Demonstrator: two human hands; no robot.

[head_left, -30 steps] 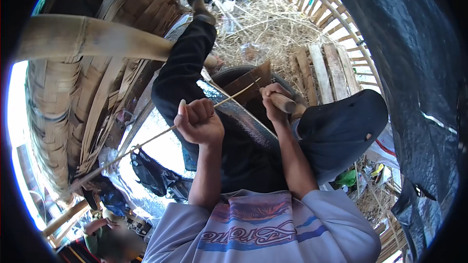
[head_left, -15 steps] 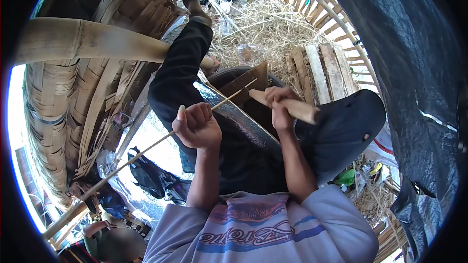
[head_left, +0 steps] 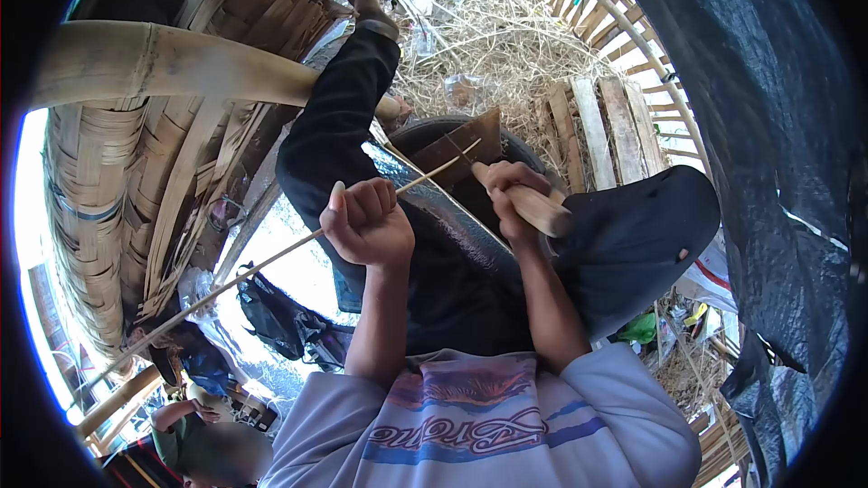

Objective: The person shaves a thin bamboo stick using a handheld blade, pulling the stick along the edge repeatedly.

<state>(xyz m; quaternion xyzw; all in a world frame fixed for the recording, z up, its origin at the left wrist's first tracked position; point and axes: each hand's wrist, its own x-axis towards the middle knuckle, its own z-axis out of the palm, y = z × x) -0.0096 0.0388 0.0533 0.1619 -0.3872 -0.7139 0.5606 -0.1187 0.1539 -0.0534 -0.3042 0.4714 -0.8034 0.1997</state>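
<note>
Left of centre, my left hand [head_left: 368,223] is closed around a long thin stick [head_left: 262,264], which runs from the lower left up to a tip right of the hand. My right hand [head_left: 517,199] grips a thick wooden handle [head_left: 541,210], its round end pointing toward the lower right. A thin dark blade [head_left: 461,152] extends from the handle's upper end, close to the stick's tip; whether they touch I cannot tell. Behind them a brown board [head_left: 475,140] leans at the rim of a round black container [head_left: 418,131].
A thick bamboo pole [head_left: 190,63] crosses the upper left over woven bamboo [head_left: 99,217]. Straw [head_left: 506,45] and wooden slats [head_left: 592,136] lie ahead. Black plastic sheeting [head_left: 750,99] hangs at right. Another person [head_left: 194,438] is at lower left.
The handle in my right hand has tilted and shifted, swinging outward and then back toward the stick. My left hand keeps its hold, while the stick's far end has moved slightly.
</note>
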